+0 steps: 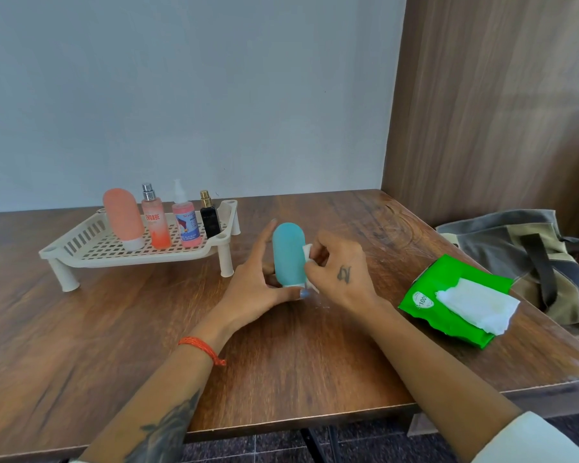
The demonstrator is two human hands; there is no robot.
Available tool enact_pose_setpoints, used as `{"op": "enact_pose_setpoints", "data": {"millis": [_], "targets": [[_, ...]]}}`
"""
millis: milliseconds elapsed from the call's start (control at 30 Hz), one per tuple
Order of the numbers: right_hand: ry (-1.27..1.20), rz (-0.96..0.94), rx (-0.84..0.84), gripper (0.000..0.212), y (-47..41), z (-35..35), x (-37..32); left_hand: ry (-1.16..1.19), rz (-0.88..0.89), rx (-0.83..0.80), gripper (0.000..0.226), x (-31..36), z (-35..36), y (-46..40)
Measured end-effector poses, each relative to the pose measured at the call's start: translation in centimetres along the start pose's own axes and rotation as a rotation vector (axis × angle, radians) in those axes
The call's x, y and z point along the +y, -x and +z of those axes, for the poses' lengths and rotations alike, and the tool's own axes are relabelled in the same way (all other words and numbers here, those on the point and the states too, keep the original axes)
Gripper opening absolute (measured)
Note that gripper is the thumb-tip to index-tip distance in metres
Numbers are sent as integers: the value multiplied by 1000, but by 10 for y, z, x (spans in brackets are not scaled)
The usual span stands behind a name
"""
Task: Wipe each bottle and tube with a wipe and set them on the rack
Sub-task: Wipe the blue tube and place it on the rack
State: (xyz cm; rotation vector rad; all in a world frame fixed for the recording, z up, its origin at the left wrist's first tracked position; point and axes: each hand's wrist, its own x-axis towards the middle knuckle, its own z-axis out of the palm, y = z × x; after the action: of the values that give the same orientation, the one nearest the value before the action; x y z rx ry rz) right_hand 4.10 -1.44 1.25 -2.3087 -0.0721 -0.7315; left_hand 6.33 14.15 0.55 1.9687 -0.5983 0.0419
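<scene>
A teal tube [287, 252] stands cap-down at the table's middle. My left hand [258, 282] holds its white cap end, thumb under the base and index finger stretched up beside it. My right hand [340, 269] pinches a small white wipe [308, 253] against the tube's right side. On the cream rack [91, 250] at the back left stand a pink tube [123, 218], an orange spray bottle [155, 222], a pink pump bottle [185, 222] and a small black perfume bottle [209, 217].
A green wipes pack [448, 299] with a white wipe [478, 304] pulled out lies at the right. A grey and olive bag [528, 255] sits beyond the table's right edge. A wood-panel wall stands on the right.
</scene>
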Motion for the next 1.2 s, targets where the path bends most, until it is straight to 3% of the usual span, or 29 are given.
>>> {"op": "enact_pose_setpoints", "data": {"millis": [100,200,333,500,567,700,867,967,1200], "targets": [[-92,7,46,17,-2,-3,-2,38,-38,-14,115,-2,0,-2],[-135,-128,187,7,-1,-3,-4,84,-67,-26,112,-5,0,-3],[12,-273,57,13,1,0,-1,188,-79,-28,111,-5,0,-4],[55,-251,-73,8,0,-4,0,175,-76,-25,110,-4,0,-4],[97,-187,-70,9,-2,-4,2,183,-76,-20,107,-4,1,-4],[20,-215,121,10,-2,-2,2,231,-89,-15,98,0,0,-3],[81,-428,-61,21,3,0,-1,255,-115,-20,98,1,0,-3],[104,-485,-73,16,2,-2,0,274,-115,-27,97,0,0,-3],[86,-436,-89,14,2,-5,-1,271,-104,-30,92,-1,0,-3]]}}
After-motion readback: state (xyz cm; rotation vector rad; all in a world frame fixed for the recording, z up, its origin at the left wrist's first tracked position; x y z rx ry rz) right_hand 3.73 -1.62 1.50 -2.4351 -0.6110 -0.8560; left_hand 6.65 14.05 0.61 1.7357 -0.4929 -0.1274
